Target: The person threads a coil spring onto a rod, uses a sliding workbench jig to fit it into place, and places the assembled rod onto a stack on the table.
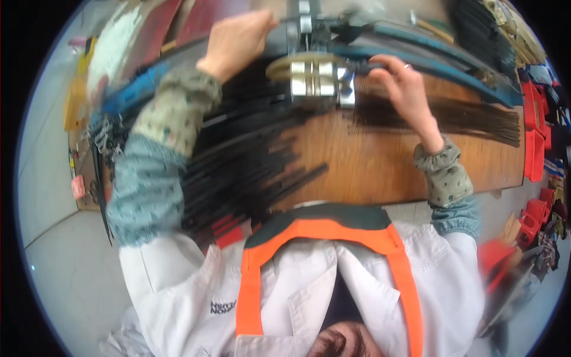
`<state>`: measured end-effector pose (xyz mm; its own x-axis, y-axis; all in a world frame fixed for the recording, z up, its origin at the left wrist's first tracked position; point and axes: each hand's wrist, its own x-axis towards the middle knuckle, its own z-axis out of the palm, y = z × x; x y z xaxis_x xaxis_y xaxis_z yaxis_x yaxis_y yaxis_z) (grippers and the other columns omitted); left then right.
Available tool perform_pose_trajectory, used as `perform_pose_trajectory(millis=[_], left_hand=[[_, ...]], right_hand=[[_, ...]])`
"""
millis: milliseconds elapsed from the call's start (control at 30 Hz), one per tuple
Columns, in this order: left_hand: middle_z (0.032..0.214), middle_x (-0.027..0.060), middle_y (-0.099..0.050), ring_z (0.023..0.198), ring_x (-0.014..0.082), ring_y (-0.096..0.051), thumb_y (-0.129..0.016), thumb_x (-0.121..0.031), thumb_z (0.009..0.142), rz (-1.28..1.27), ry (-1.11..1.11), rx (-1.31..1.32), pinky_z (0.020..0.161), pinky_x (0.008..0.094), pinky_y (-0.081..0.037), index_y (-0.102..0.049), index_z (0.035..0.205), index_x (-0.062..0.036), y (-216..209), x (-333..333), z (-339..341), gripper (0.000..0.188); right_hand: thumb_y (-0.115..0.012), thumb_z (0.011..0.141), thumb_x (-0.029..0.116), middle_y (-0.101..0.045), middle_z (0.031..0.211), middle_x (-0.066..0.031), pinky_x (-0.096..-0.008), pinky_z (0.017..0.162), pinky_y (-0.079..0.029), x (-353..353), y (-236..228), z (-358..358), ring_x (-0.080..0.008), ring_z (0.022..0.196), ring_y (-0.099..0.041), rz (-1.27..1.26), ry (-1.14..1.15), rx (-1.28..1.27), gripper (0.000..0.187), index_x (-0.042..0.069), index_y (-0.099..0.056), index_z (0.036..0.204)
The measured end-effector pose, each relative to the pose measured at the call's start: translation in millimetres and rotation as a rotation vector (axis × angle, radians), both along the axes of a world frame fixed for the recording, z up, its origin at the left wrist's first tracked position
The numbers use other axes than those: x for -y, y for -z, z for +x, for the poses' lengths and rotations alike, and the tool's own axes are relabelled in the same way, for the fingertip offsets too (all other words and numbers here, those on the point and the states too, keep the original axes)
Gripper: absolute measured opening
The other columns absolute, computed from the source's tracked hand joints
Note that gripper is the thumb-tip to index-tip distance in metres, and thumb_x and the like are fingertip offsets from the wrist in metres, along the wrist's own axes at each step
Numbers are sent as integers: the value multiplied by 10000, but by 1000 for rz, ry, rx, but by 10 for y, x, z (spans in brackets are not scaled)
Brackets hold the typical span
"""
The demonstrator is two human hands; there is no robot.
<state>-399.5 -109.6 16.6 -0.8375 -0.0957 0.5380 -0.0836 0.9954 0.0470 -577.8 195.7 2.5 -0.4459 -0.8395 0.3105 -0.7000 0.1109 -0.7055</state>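
My left hand is closed, its fingers curled near the far edge of the work area; whatever it may hold is hidden. My right hand pinches a slim dark piece between thumb and fingers, just right of a small fixture with shiny metal blocks. A yellowish curved part lies along the top of this fixture. Under and beside my left arm spreads a pile of long black strips. Thin brown strips lie in a bundle beyond my right wrist. Motion blurs much of the picture.
The wooden table carries the strips and fixture. Long blue rails run along its far side. Red bins stand off the right edge. At the left are a yellow box and clustered small metal parts.
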Motion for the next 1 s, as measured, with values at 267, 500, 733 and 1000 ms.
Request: perform_pose_trajectory(millis=[267, 500, 733, 1000], left_hand=[[873, 79, -657, 826, 320, -633, -655, -111, 862, -294, 2, -102, 732, 482, -465, -654, 942, -105, 13, 674, 407, 80], [722, 6, -533, 727, 218, -549, -690, -275, 795, 3, -11, 81, 636, 407, -417, -602, 729, -153, 242, -1606, 1677, 164], [830, -9, -535, 838, 182, -534, -646, -273, 835, 189, -392, 132, 717, 350, -392, -609, 793, -165, 625, -2726, 1872, 122], [826, 128, -653, 705, 315, -717, -615, -162, 876, 565, -202, 206, 551, 421, -576, -607, 933, -60, 418, -2791, 1624, 117]], right_hand=[[-745, 761, 57, -577, 866, -79, -399, 756, -450, -630, 367, 684, -285, 854, -564, 280, -218, -718, 288, 52, -642, 1030], [-659, 854, 21, -597, 879, -146, -431, 721, -488, -426, 232, 670, -359, 838, -587, 224, -380, -297, 175, 45, -643, 1026], [-665, 996, 141, -629, 752, -96, -287, 625, -456, -563, 331, 579, -153, 674, -590, 494, -566, 150, 180, -34, -699, 1013], [-663, 1023, 217, -689, 816, -35, -247, 700, -468, -774, 255, 593, -91, 760, -606, 463, -483, 428, 299, -61, -727, 1115]])
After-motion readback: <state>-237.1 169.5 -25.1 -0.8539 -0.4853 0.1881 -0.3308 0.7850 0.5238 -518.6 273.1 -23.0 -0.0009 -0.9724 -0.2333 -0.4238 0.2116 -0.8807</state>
